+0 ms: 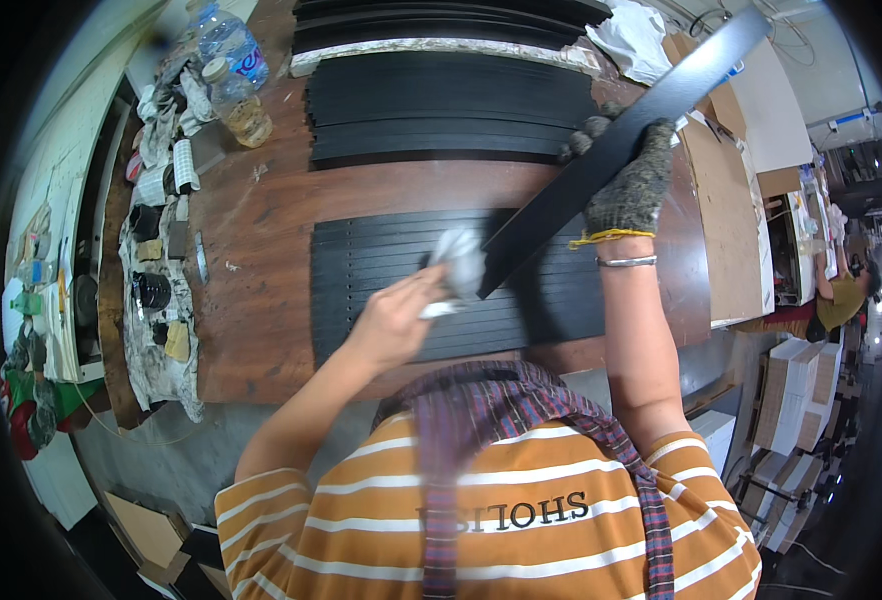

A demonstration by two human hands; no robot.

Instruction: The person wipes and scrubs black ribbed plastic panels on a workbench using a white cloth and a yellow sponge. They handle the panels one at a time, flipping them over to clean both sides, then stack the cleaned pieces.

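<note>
A long flat black board [611,150] slants up to the right across the table, raised above it. My right hand [633,180], in a grey knitted glove with a yellow cuff edge, grips the board around its middle. Bare and slightly blurred, my left hand [397,312] is closed on a white cloth [458,262] beside the board's lower end; whether the cloth touches the board I cannot tell. Beneath both hands lies a row of black strips [391,270], side by side on the brown table [251,340].
Stacked black boards [441,105] lie at the far side. At the far left stand a big clear bottle [229,45] and a smaller bottle [236,105]. A stained rag [161,340] with small blocks and a black jar [151,291] runs along the left edge. Cardboard [726,200] borders the right.
</note>
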